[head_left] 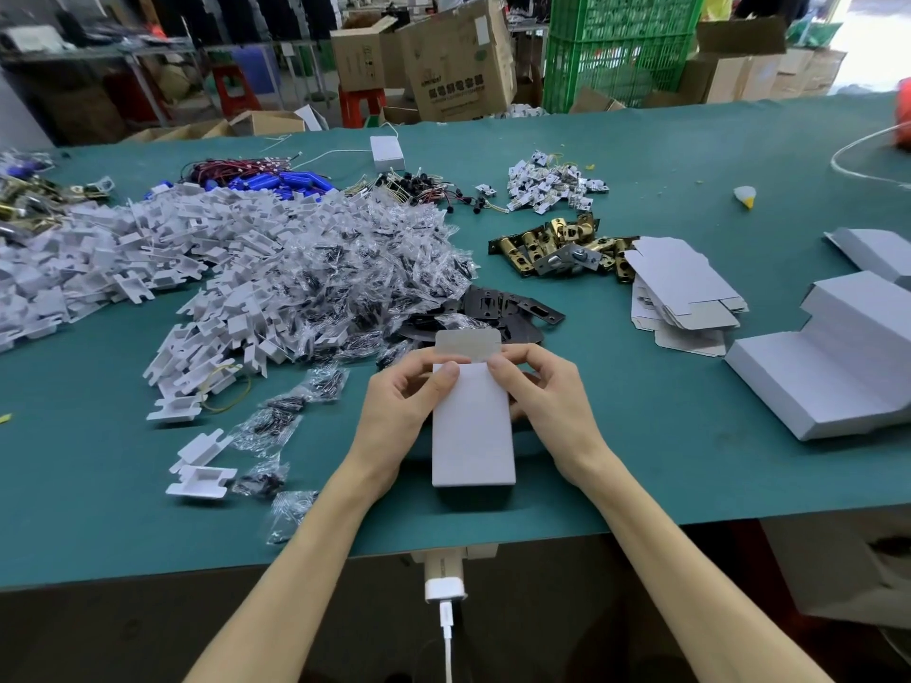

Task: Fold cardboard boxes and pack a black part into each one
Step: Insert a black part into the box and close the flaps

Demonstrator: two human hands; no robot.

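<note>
A small white cardboard box is held lengthwise over the green table, its far end flap standing up. My left hand grips the box's left side with the thumb on its top face. My right hand grips the right side near the flap, fingers curled round it. A pile of flat black parts lies just beyond the box. Flat unfolded box blanks are stacked to the right.
A big heap of white inserts and clear screw bags fills the left half. Brass latch parts lie behind the blanks. Folded white boxes stand in rows at the right. A white charger hangs at the table's near edge.
</note>
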